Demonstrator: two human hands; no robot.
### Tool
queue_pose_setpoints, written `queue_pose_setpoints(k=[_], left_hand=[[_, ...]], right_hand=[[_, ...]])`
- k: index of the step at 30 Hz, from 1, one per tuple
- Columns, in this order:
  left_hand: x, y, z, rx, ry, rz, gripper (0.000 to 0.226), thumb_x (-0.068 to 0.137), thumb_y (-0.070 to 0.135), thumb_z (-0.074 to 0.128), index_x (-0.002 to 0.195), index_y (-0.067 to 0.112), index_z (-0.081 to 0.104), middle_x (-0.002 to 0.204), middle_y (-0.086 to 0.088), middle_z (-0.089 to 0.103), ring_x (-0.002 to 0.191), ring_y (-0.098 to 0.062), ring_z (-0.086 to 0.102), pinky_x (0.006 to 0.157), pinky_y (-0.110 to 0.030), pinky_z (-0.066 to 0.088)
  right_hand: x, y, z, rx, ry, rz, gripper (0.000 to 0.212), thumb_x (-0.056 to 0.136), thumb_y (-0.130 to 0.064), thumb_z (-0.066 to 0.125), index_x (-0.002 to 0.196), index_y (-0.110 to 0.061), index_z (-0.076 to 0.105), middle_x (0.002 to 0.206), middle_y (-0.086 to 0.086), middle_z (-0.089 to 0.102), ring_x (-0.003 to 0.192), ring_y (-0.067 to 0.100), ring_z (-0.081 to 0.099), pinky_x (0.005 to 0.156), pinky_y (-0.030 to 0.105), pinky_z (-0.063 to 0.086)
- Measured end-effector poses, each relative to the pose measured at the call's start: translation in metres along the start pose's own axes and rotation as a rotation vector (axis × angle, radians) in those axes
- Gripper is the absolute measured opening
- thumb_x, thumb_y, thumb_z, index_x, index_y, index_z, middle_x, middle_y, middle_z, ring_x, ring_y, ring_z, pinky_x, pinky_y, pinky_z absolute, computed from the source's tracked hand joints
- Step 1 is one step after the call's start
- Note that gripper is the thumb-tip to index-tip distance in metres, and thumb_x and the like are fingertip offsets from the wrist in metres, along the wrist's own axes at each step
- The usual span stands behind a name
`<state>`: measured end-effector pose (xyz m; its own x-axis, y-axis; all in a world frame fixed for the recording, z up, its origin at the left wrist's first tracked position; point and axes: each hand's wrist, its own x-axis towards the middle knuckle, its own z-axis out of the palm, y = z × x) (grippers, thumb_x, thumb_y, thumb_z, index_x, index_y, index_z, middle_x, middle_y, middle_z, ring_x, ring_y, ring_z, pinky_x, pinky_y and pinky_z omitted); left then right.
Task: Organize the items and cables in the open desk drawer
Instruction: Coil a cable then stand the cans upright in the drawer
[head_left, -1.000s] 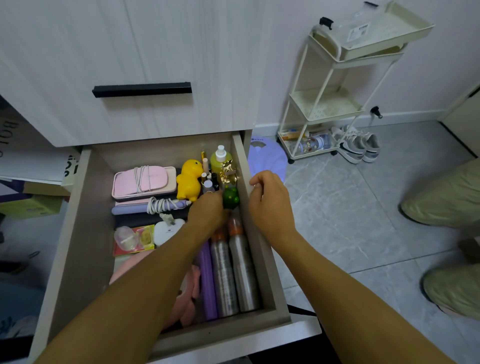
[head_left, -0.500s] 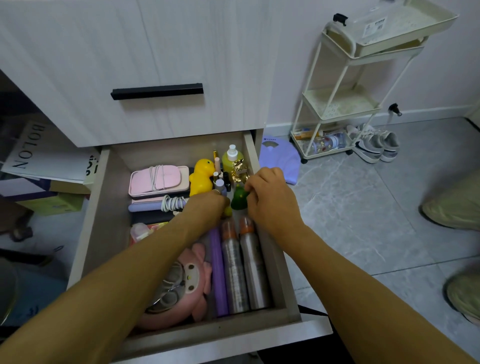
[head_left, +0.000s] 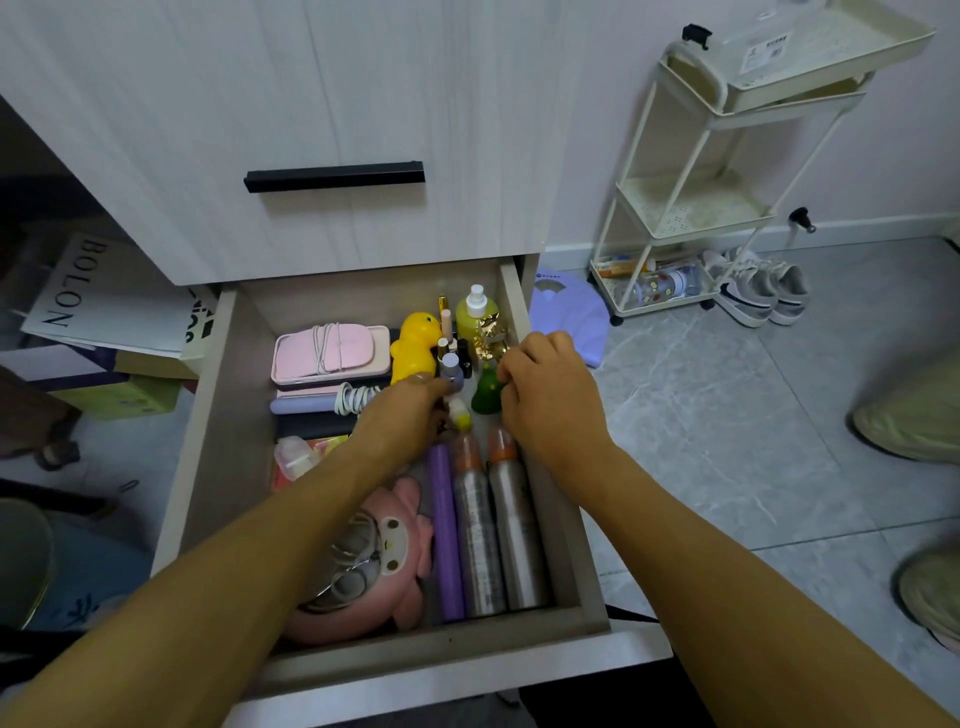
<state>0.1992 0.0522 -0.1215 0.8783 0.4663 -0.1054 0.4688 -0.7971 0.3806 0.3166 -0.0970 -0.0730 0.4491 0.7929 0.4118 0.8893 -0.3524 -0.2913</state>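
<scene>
Both of your hands are deep in the open drawer (head_left: 519, 312), working its far right corner. Your right hand (head_left: 550, 387) sits just inside the drawer's right wall, fingers curled down and pinching the top of the green toy (head_left: 487, 392). Your left hand (head_left: 410, 410) is right beside it, fingers curled around a small yellow-and-white piece (head_left: 460, 413), thumb against a little lilac-capped bottle (head_left: 451, 368).

Room is tight here: the green toy stands in a narrow bare strip of drawer floor, hemmed by a cluster of small bottles and a gold bow (head_left: 489, 335) toward the drawer's back wall and by can tops toward its front.

Count along the drawer's right wall: two silver spray cans (head_left: 498, 530) with orange tops, lying side by side, and one purple tube (head_left: 445, 530) touching them on the left. One pink plush (head_left: 384, 561) fills the front, partly under your left forearm. Mid-drawer, one yellow duck (head_left: 413, 345), one pink case (head_left: 330, 353) with a white cable wrapped round it, one lilac stick (head_left: 306, 404) with a coiled white cable (head_left: 353, 397). The drawer's left strip is bare wood, the widest open stretch you have.
</scene>
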Motion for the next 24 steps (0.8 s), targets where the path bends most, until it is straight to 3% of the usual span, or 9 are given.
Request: queue_pose_setpoints(k=[2, 6, 11, 15, 18, 24], left_hand=[[-0.013, -0.005, -0.006, -0.011, 0.014, -0.029, 0.025, 0.087, 0.013, 0.06, 0.109, 0.017, 0.069, 0.107, -0.011, 0.066, 0.096, -0.035, 0.062, 0.074, -0.043, 0.052], [-0.047, -0.014, -0.018, -0.004, 0.032, -0.072, 0.025, 0.086, 0.014, 0.062, 0.108, 0.02, 0.072, 0.109, -0.006, 0.07, 0.099, -0.029, 0.064, 0.078, -0.037, 0.053], [-0.091, -0.008, -0.032, -0.133, 0.072, -0.139, 0.015, 0.088, 0.016, 0.065, 0.101, 0.018, 0.074, 0.1, 0.001, 0.073, 0.081, -0.018, 0.064, 0.076, -0.028, 0.049], [-0.135, 0.008, -0.057, -0.455, 0.192, -0.237, 0.011, 0.087, 0.016, 0.069, 0.093, 0.024, 0.074, 0.092, 0.009, 0.073, 0.077, -0.003, 0.065, 0.075, -0.017, 0.05], [-0.174, 0.014, -0.074, -0.627, 0.236, -0.239, 0.012, 0.087, 0.019, 0.071, 0.089, 0.031, 0.073, 0.089, 0.012, 0.071, 0.079, -0.007, 0.067, 0.075, -0.021, 0.053], [-0.254, 0.01, -0.086, -0.646, 0.308, -0.315, 0.024, 0.086, 0.013, 0.071, 0.08, 0.037, 0.07, 0.079, 0.007, 0.072, 0.069, -0.012, 0.063, 0.068, -0.019, 0.051]], right_hand=[[-0.004, -0.002, 0.001, -0.016, -0.022, -0.017, 0.005, 0.073, -0.008, 0.06, 0.076, -0.008, 0.064, 0.079, 0.007, 0.059, 0.078, 0.029, 0.049, 0.062, 0.037, 0.044], [-0.019, -0.011, -0.003, -0.01, -0.142, 0.001, 0.016, 0.075, -0.018, 0.052, 0.082, -0.012, 0.065, 0.086, 0.004, 0.059, 0.088, 0.027, 0.05, 0.075, 0.038, 0.043], [-0.04, -0.022, -0.02, 0.078, -0.229, 0.03, 0.018, 0.078, -0.019, 0.052, 0.089, -0.014, 0.066, 0.087, 0.003, 0.06, 0.086, 0.024, 0.055, 0.088, 0.037, 0.038], [-0.06, -0.048, -0.049, 0.303, -0.383, 0.088, 0.011, 0.087, -0.015, 0.058, 0.092, -0.013, 0.067, 0.085, 0.003, 0.065, 0.078, 0.022, 0.06, 0.076, 0.042, 0.052], [-0.083, -0.076, -0.071, 0.41, -0.526, 0.064, 0.012, 0.087, -0.02, 0.06, 0.095, -0.018, 0.069, 0.085, -0.003, 0.069, 0.08, 0.019, 0.063, 0.073, 0.041, 0.055], [-0.128, -0.123, -0.096, 0.293, -0.653, -0.057, 0.02, 0.087, -0.04, 0.062, 0.102, -0.028, 0.067, 0.1, -0.008, 0.068, 0.093, 0.015, 0.062, 0.079, 0.041, 0.054]])
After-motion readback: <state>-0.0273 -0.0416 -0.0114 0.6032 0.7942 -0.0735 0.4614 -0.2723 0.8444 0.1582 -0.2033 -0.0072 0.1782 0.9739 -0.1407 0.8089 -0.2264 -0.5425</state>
